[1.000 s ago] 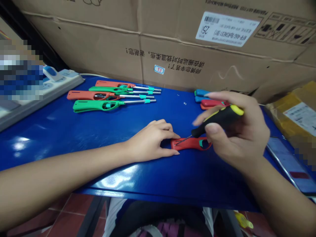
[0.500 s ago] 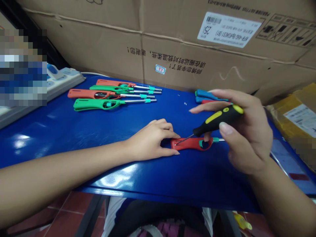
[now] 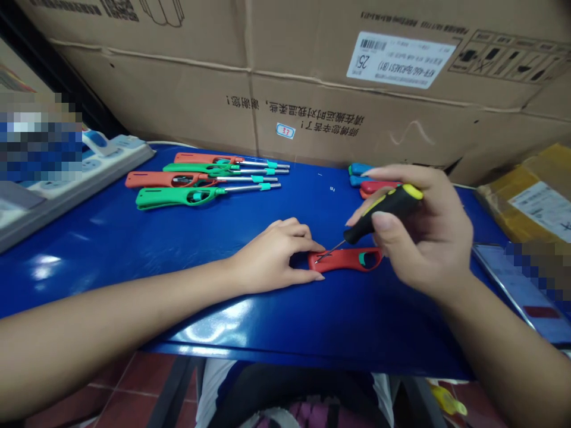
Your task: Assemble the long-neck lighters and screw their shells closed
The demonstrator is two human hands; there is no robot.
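A red gas lighter [image 3: 341,260] lies flat on the blue table [image 3: 339,321], its teal trigger showing in the finger loop. My left hand [image 3: 285,252] pinches the lighter's handle end between thumb and fingers. Above it, my right hand [image 3: 428,229] is closed round a screwdriver [image 3: 379,214] with a black and yellow handle. The thin shaft slants down to the left, its tip at the lighter's handle end beside a small metal screw. My right hand hides the lighter's nozzle.
Several orange and green lighters [image 3: 178,198] lie at the back left. Blue and red handles [image 3: 372,188] lie partly behind my right hand. A power strip [image 3: 84,169] stands left, a phone [image 3: 513,285] right. A large cardboard box [image 3: 187,101] backs the table; a taped parcel [image 3: 526,196] is right.
My right hand has turned about the screwdriver and shifted slightly left, its fingers more curled; the tip stays on the lighter. My left hand keeps its hold. The view has tilted slightly.
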